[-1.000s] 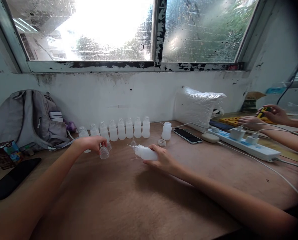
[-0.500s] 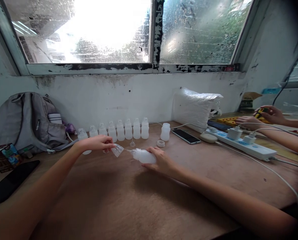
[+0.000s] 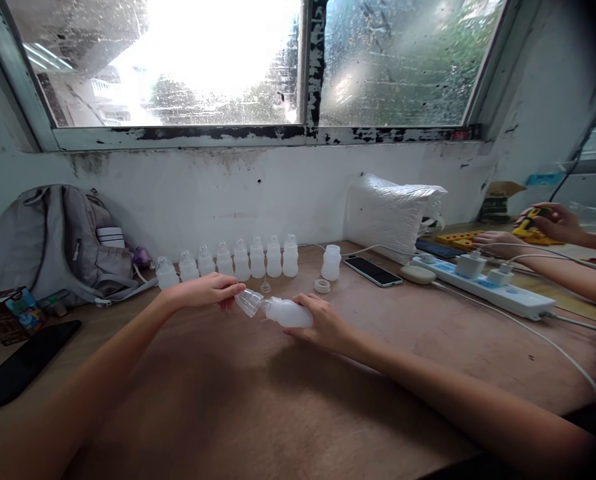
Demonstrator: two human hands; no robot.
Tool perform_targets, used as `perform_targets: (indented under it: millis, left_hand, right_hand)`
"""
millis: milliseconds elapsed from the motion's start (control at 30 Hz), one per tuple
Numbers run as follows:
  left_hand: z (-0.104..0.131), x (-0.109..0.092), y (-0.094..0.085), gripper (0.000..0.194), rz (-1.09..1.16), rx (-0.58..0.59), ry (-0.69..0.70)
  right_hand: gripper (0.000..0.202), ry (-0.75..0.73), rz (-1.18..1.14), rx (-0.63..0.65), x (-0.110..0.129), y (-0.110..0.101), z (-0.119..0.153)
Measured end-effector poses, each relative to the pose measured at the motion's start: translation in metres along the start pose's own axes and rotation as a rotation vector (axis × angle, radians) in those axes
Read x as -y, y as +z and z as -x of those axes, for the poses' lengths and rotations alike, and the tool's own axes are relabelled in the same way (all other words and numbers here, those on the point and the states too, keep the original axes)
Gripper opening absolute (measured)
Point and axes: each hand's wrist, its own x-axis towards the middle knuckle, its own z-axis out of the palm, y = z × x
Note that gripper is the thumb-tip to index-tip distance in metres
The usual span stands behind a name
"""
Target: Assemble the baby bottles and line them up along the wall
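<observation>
My right hand [image 3: 321, 321] is closed around a white baby bottle [image 3: 289, 312] that lies tilted on its side, neck to the left. A clear bottle cap [image 3: 249, 302] is pinched in the fingers of my left hand [image 3: 217, 291], its open end at the bottle's teat. Behind them stands a row of capped baby bottles [image 3: 257, 259], the leftmost partly behind my left hand. A loose clear teat [image 3: 265, 285] rests on the table in front of the row. To the right are an uncapped bottle [image 3: 331, 263] and a collar ring [image 3: 322, 286].
A grey backpack [image 3: 53, 240], drink carton [image 3: 9, 315] and black phone [image 3: 25, 363] lie left. Right are another phone [image 3: 373, 271], a round white device [image 3: 418, 275], a power strip [image 3: 498, 293] with cables and a silver pouch [image 3: 385, 213]. A co-worker's hands [image 3: 558, 223] hold a yellow part.
My left hand has brought the clear cap rightward, up to the teat end of the bottle. The right hand and its bottle have hardly moved.
</observation>
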Motion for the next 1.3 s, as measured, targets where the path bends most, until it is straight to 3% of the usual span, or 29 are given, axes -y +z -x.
perform_targets:
  millis: [267, 467, 867, 1067, 1167, 1300]
  left_hand:
    - [-0.008, -0.003, 0.018, 0.051, 0.053, 0.029, 0.025]
    - [-0.007, -0.009, 0.020, 0.051, 0.040, -0.041, 0.033]
    - [-0.005, -0.017, 0.026, 0.048, 0.039, -0.057, 0.044]
    - [-0.007, -0.026, 0.033, 0.043, 0.180, -0.090, 0.084]
    - [-0.016, -0.029, 0.052, 0.038, 0.343, -0.193, 0.087]
    - [-0.027, -0.027, 0.091, 0.031, 0.481, -0.574, 0.110]
  right_hand:
    - [0.039, 0.025, -0.049, 0.007, 0.001, -0.002, 0.001]
    - [0.039, -0.005, -0.042, 0.012, 0.000, -0.003, 0.001]
    - [0.042, -0.033, 0.018, 0.010, -0.003, 0.000, 0.004]
    - [0.040, -0.075, 0.041, -0.063, 0.004, -0.004, 0.004]
    - [0.039, -0.083, 0.113, -0.133, 0.007, -0.007, 0.004]
    - [0.040, -0.150, 0.144, -0.102, 0.008, -0.007, 0.007]
